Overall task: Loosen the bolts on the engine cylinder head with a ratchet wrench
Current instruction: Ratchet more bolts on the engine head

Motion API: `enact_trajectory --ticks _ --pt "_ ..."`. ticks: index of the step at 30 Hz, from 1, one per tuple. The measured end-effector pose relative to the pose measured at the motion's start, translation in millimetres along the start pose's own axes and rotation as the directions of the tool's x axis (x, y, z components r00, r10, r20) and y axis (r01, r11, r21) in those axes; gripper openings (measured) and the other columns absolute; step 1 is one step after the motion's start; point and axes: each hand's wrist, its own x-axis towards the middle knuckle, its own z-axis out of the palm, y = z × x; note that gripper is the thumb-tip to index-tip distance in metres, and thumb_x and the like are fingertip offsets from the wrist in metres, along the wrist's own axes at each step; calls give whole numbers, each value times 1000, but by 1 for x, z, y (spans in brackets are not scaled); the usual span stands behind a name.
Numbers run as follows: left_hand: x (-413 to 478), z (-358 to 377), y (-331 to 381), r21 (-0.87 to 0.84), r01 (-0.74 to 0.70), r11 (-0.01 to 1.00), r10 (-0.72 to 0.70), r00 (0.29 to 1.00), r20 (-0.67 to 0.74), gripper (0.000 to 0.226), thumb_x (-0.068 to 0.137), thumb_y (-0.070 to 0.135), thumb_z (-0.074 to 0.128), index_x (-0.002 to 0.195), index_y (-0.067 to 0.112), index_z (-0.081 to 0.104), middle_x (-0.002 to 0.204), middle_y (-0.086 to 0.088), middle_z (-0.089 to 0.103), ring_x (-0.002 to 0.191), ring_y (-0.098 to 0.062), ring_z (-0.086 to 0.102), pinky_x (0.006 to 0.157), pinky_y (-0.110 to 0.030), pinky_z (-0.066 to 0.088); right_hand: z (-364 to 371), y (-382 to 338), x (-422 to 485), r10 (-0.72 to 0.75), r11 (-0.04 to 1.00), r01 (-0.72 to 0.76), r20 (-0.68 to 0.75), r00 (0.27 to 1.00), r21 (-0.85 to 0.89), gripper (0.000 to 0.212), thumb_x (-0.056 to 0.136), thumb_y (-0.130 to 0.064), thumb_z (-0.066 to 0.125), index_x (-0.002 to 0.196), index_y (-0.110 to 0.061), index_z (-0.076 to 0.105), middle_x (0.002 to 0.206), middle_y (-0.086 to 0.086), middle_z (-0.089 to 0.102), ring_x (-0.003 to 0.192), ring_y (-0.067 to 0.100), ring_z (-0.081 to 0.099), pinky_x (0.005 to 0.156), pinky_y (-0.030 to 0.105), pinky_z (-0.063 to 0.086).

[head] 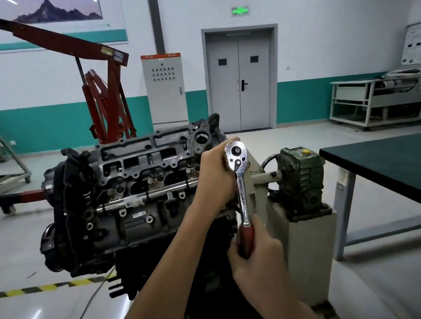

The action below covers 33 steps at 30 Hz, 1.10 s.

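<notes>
Right grip [257,256] holds ratchet wrench [241,186]; glossy floor [25,254], dark workbench [408,161], grey door [240,81].

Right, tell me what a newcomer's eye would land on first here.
The chrome ratchet wrench at centre stands out, its head gripped by the left hand and its red handle by the right hand. Just left of it sits the bare engine cylinder head, with a red engine hoist behind it.
</notes>
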Motion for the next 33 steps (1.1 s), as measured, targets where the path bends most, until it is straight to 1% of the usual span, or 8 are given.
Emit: enact_trajectory --ticks 3,6,12,14,21,26,29,33 --pt "0 0 3 48 23 999 -24 1000 18 21 75 -15 55 61 -2 45 57 -4 44 53 -9 33 51 -28 31 -45 24 23 -66 970 103 170 983 -219 26 78 -9 64 93 -24 49 57 -1 52 45 13 50 46 18 39" --pt "1 -1 6 61 -19 998 17 999 28 23 73 -16 54 58 -2 43 55 -7 42 53 -8 31 51 -24 29 -93 37 65 -143 833 297 338 930 -467 27 78 -9 66 101 -15 53 62 -3 56 47 5 49 46 7 31" --pt "2 -3 8 54 -7 999 5 999 43 12 79 -7 64 70 -11 57 69 -29 56 61 -16 41 56 -28 35 -132 16 145 -343 529 522 394 853 -669 27 67 -4 70 90 -7 54 60 5 55 49 18 41 48 15 25" --pt "0 -4 6 45 -23 999 22 999 24 9 79 -6 64 73 -11 58 69 -28 57 61 -16 43 55 -30 37 -129 16 141 -342 549 511 380 860 -662 28 66 -3 71 88 -8 54 59 5 55 47 16 39 48 15 25" --pt "-6 11 2 34 -174 984 177 980 -95 22 70 -9 54 61 8 44 52 6 42 52 -5 32 48 -14 25 -61 28 31 -65 943 122 190 980 -310 25 80 -11 64 88 -26 44 56 -14 44 42 0 45 43 6 37" --pt "-2 6 0 -53 -85 995 83 995 -48 33 75 3 53 61 29 39 51 12 36 53 -6 27 49 -24 24 5 -3 -4 29 999 -29 -20 999 13 32 74 -2 64 84 -25 43 52 -14 45 50 -9 51 42 -2 28" --pt "2 -1 1 47 -69 997 69 998 10 39 75 -7 56 58 24 41 50 13 38 50 -3 30 48 -19 27 -13 6 5 -11 998 14 61 998 -57 32 73 -3 64 84 -26 44 50 -11 46 49 -4 52 44 0 30" --pt "3 -4 4 93 -45 995 39 997 64 31 73 -16 54 54 8 44 51 -2 43 50 -5 31 50 -21 28 -82 34 50 -117 866 238 286 951 -439 27 75 -9 67 96 -17 53 57 -10 47 42 0 44 43 7 32"
